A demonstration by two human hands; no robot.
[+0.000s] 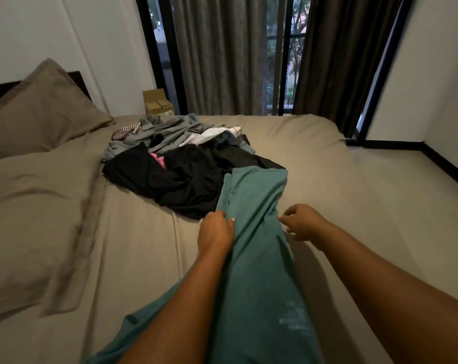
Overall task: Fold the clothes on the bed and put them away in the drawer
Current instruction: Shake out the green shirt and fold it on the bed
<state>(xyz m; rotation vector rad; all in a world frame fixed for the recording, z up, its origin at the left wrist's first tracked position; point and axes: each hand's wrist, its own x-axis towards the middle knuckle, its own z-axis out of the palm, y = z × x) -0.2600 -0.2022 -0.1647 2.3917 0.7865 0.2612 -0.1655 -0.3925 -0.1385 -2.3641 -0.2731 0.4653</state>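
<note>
The left hand point(216, 231) has its fingers curled round the left edge of a teal garment point(254, 258). The right hand point(302, 222) pinches the opposite edge between thumb and bent fingers, as far as this view shows. Holding both sides at the same height looks like a way to spread the cloth flat and find its seams before the first fold. The garment runs in a long bunched strip from the person's lap up the middle of the bed point(327, 193). Its far end rests on the near side of the heap of clothes point(180, 174), so it is not yet free of the pile. That heap of black, grey, white and pink pieces sits toward the far edge of the bed, unfolded. Two pillows point(38, 114) lie along the left edge. A cardboard box point(157, 102) stands on the floor beyond the far edge, by the curtains point(217, 53). No drawer is in view.
</note>
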